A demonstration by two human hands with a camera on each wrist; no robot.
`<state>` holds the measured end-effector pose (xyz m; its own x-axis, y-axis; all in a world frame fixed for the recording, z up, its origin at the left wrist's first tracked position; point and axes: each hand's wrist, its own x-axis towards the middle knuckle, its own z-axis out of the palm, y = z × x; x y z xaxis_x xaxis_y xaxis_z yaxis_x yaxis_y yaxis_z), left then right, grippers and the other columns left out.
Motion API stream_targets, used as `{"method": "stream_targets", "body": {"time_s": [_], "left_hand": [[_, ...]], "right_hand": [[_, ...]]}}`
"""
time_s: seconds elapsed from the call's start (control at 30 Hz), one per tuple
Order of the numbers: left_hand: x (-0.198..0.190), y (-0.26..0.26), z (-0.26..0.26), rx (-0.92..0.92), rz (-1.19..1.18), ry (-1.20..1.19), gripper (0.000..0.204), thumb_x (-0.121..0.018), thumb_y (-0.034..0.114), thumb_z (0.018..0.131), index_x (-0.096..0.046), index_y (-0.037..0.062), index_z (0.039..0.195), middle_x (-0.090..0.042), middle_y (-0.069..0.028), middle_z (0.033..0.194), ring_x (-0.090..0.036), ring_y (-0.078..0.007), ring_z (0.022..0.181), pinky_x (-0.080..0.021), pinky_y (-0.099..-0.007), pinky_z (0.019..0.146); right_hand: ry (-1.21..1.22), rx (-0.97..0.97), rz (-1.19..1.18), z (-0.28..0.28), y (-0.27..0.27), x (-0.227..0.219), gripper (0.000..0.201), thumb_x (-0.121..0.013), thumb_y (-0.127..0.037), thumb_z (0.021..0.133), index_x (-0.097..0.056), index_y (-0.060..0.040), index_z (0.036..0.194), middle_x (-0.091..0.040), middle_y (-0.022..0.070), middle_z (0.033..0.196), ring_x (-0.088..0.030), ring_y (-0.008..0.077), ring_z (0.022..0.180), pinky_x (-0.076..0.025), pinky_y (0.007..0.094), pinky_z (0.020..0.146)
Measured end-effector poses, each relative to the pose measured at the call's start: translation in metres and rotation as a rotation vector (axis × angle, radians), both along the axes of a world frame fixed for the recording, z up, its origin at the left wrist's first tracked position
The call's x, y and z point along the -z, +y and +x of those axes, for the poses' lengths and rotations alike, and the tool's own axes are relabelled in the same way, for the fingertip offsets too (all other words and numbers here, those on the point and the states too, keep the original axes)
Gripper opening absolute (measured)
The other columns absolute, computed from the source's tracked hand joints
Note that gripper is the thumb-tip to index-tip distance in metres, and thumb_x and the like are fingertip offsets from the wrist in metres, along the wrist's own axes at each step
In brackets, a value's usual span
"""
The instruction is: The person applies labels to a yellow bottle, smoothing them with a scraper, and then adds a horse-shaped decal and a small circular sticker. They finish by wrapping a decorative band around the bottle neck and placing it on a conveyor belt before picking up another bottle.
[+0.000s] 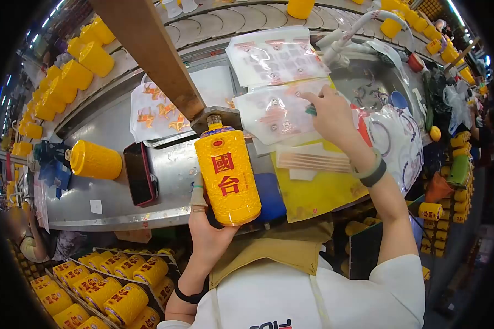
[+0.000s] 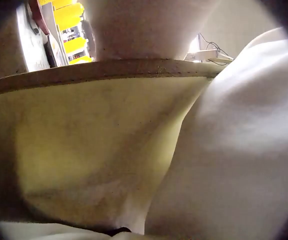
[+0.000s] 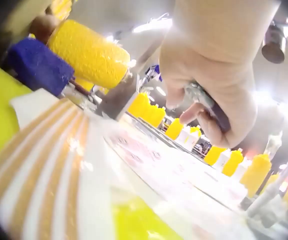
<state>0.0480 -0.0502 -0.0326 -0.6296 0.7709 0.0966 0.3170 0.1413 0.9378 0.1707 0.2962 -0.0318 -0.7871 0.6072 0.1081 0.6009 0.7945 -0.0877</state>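
My left hand [image 1: 208,238] grips the lower left side of a yellow bottle [image 1: 246,192] with red characters, a finger cot-like wrap on one finger. The bottle's neck is up against a metal bracket [image 1: 225,116] at the end of a brown beam. Over the sheets of printed decals [image 1: 277,109], my right hand [image 1: 335,118] curls round a small dark green-grey tool [image 3: 216,112]; its kind cannot be told. Apron cloth [image 2: 94,135] and white shirt fill most of the left wrist view, so the left hand's fingers are hidden there.
Left of the bottle lie a phone [image 1: 140,174] and another yellow bottle [image 1: 96,160]. Orange pieces lie on a white tray [image 1: 140,134]. Gold-striped strips [image 1: 313,160] rest on a yellow sheet [image 1: 296,200]. A sink [image 1: 362,71] stands back right, crated bottles [image 1: 126,299] lower left.
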Motion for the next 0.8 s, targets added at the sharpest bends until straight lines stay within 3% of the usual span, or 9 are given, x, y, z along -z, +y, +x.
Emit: {"method": "stream_targets", "body": {"time_s": [0.03, 0.1, 0.17, 0.3, 0.4, 0.5, 0.63, 0.7, 0.8], "left_hand": [[-0.001, 0.001, 0.000, 0.003, 0.001, -0.003, 0.112, -0.098, 0.007, 0.071, -0.029, -0.0066, 0.158, -0.050, -0.0196, 0.149, -0.058, -0.0273, 0.132, -0.052, -0.0405, 0.108], [0.000, 0.002, 0.000, 0.006, 0.005, -0.007, 0.111, -0.097, 0.006, 0.071, -0.029, -0.0066, 0.158, -0.051, -0.0196, 0.149, -0.058, -0.0271, 0.132, -0.052, -0.0404, 0.108], [0.001, 0.002, 0.001, -0.024, 0.024, 0.037, 0.112, -0.098, 0.018, 0.073, -0.030, -0.0076, 0.158, -0.059, -0.0191, 0.141, -0.063, -0.0253, 0.125, -0.051, -0.0375, 0.105], [-0.002, 0.003, 0.003, -0.034, 0.036, -0.069, 0.112, -0.098, 0.016, 0.073, -0.030, -0.0066, 0.159, -0.057, -0.0187, 0.145, -0.061, -0.0248, 0.128, -0.049, -0.0379, 0.108], [0.002, 0.002, 0.002, -0.041, 0.001, 0.007, 0.112, -0.098, 0.016, 0.072, -0.030, -0.0063, 0.159, -0.056, -0.0192, 0.146, -0.060, -0.0256, 0.129, -0.049, -0.0383, 0.109], [0.001, 0.003, 0.003, -0.046, -0.002, -0.013, 0.111, -0.098, 0.016, 0.072, -0.031, -0.0062, 0.159, -0.055, -0.0199, 0.147, -0.060, -0.0264, 0.130, -0.048, -0.0385, 0.109], [-0.001, 0.003, 0.003, -0.046, -0.011, 0.027, 0.112, -0.097, 0.016, 0.073, -0.031, -0.0060, 0.160, -0.055, -0.0204, 0.147, -0.059, -0.0264, 0.131, -0.047, -0.0387, 0.110], [-0.003, 0.004, 0.004, -0.049, -0.021, 0.011, 0.112, -0.097, 0.017, 0.073, -0.031, -0.0055, 0.160, -0.054, -0.0202, 0.148, -0.059, -0.0262, 0.131, -0.047, -0.0388, 0.111], [0.003, 0.001, 0.002, -0.046, -0.023, 0.047, 0.113, -0.098, 0.017, 0.072, -0.031, -0.0052, 0.160, -0.054, -0.0194, 0.149, -0.059, -0.0257, 0.131, -0.047, -0.0386, 0.111]], "right_hand": [[0.012, -0.013, 0.074, 0.004, 0.005, 0.011, 0.055, -0.065, -0.006, 0.083, -0.069, -0.0268, 0.134, -0.058, 0.0106, 0.101, -0.062, 0.0318, 0.098, -0.048, 0.0436, 0.084], [0.021, -0.064, 0.123, 0.008, 0.009, 0.023, 0.059, -0.063, -0.001, 0.083, -0.068, -0.0265, 0.136, -0.058, 0.0100, 0.103, -0.062, 0.0297, 0.099, -0.047, 0.0435, 0.086], [-0.027, -0.096, 0.176, 0.011, 0.009, 0.026, 0.062, -0.063, 0.001, 0.084, -0.066, -0.0281, 0.139, -0.056, 0.0079, 0.108, -0.060, 0.0271, 0.103, -0.048, 0.0432, 0.088], [-0.076, -0.094, 0.119, 0.037, 0.028, 0.021, 0.062, -0.064, 0.001, 0.084, -0.066, -0.0272, 0.139, -0.058, 0.0074, 0.111, -0.061, 0.0273, 0.104, -0.048, 0.0431, 0.089], [-0.016, -0.205, 0.262, 0.062, 0.061, 0.019, 0.050, -0.066, -0.005, 0.084, -0.070, -0.0272, 0.128, -0.062, 0.0062, 0.109, -0.061, 0.0255, 0.108, -0.047, 0.0420, 0.086], [-0.013, -0.062, 0.084, 0.069, 0.095, 0.020, 0.043, -0.065, -0.005, 0.084, -0.074, -0.0248, 0.120, -0.064, 0.0030, 0.111, -0.063, 0.0258, 0.106, -0.048, 0.0436, 0.089], [0.170, -0.007, -0.140, 0.035, 0.076, 0.027, 0.049, -0.062, -0.002, 0.084, -0.071, -0.0257, 0.126, -0.063, 0.0048, 0.110, -0.064, 0.0266, 0.103, -0.048, 0.0433, 0.088], [0.096, -0.207, 0.092, 0.018, 0.047, 0.028, 0.054, -0.061, 0.004, 0.082, -0.072, -0.0235, 0.128, -0.062, 0.0066, 0.108, -0.063, 0.0263, 0.102, -0.047, 0.0406, 0.086], [0.007, -0.155, 0.152, 0.014, 0.034, 0.038, 0.057, -0.063, 0.001, 0.083, -0.069, -0.0254, 0.133, -0.060, 0.0066, 0.108, -0.062, 0.0259, 0.102, -0.046, 0.0416, 0.086]]}}
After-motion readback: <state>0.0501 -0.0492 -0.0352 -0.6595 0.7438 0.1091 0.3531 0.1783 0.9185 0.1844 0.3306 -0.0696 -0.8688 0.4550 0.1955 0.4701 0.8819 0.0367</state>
